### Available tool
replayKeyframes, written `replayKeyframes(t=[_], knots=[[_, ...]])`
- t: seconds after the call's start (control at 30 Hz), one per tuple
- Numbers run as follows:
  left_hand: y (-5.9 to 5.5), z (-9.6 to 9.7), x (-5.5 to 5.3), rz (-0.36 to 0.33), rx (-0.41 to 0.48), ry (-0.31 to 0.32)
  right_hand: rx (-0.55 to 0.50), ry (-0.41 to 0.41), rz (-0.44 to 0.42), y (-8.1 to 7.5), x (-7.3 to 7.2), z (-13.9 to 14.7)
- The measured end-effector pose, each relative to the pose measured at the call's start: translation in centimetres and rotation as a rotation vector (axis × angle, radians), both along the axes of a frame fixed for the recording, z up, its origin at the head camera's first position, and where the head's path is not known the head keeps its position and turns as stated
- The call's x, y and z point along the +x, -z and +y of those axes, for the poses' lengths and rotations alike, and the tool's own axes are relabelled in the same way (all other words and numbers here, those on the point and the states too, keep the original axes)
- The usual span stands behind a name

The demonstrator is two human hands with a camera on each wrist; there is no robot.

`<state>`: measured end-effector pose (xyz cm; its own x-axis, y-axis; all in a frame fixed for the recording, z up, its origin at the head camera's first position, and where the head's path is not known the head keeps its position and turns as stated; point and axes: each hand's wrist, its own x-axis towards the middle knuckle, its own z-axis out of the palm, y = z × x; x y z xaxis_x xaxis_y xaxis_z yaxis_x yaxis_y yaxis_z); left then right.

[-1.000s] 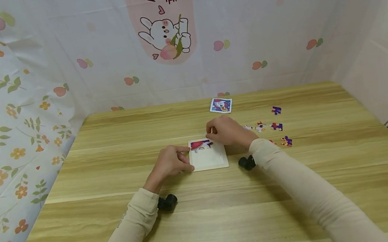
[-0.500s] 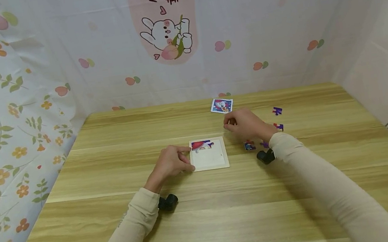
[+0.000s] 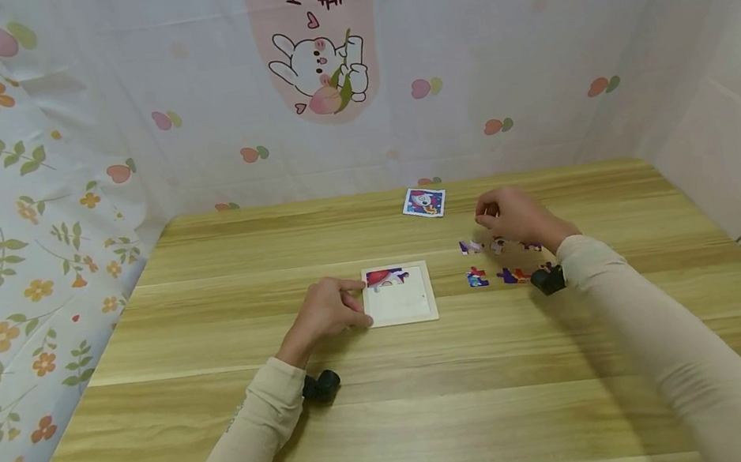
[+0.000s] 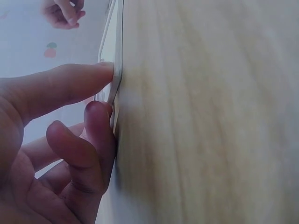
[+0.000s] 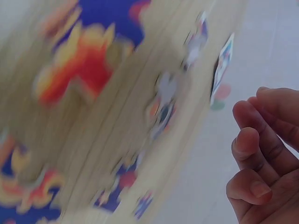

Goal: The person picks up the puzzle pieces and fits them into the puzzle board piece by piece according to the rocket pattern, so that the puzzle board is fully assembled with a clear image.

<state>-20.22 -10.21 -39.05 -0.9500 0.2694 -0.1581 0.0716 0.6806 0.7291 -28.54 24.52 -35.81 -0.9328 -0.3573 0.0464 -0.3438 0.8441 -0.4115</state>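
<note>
Head view. Left hand (image 3: 323,308): thumb and finger apart, gripping left edge of puzzle tray (image 3: 398,307). Puzzle pieces (image 3: 476,277), loose: right of tray. Right hand (image 3: 517,214): beyond, right of tray; half-curled, nothing visibly held. Risk: wrist camera (image 3: 548,281), carried low, could sweep pieces.

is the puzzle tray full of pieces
No, pieces cover only part of the far side of the tray, and the rest is bare.

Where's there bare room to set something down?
Free patches on the wood-grain tabletop: left, between the white floral curtain and the left hand; front, between both beige sleeves. Crowded: right of the square white tray, where colourful jigsaw pieces lie near the right hand.
</note>
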Motion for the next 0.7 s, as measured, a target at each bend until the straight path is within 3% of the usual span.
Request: replayKeyframes(t=[0.43, 0.7], knots=[[-0.2, 0.2, -0.1, -0.018, -0.032, -0.009, 0.071, 0.072, 0.017, 0.7, -1.3, 5.2], [-0.1, 0.2, -0.3, -0.005, -0.044, 0.003, 0.108, 0.177, -0.054, 1.2, -1.7, 7.6]])
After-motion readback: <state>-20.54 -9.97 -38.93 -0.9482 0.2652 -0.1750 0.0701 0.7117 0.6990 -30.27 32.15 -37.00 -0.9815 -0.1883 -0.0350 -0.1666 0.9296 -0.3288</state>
